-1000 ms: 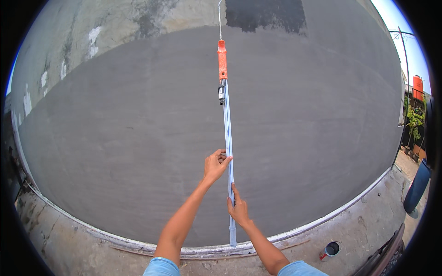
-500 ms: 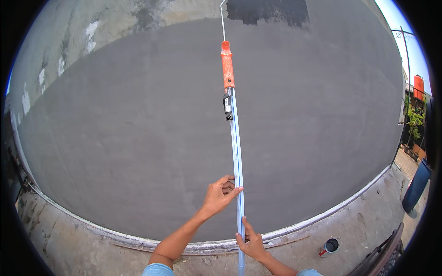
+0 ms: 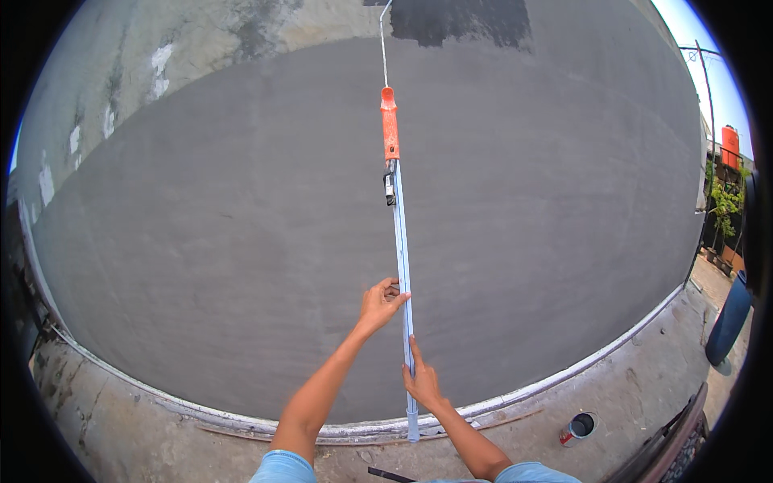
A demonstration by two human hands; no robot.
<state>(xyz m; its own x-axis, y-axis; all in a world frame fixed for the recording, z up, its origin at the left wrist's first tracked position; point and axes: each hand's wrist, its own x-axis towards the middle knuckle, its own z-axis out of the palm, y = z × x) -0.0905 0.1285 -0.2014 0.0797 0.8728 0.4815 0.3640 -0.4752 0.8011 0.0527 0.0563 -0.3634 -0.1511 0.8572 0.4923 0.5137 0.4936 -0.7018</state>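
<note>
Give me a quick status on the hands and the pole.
Left hand and right hand both grip the long pole. Pole upright against the grey wall. Paint can on ground, apart.

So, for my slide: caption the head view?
Both hands grip a long pole against a grey wall.

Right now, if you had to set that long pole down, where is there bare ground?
The concrete strip at the wall's foot, left of the left hand, looks bare. Right of the right hand, ground is open up to the paint can. Beyond that it is crowded: a blue barrel and dark objects.
</note>
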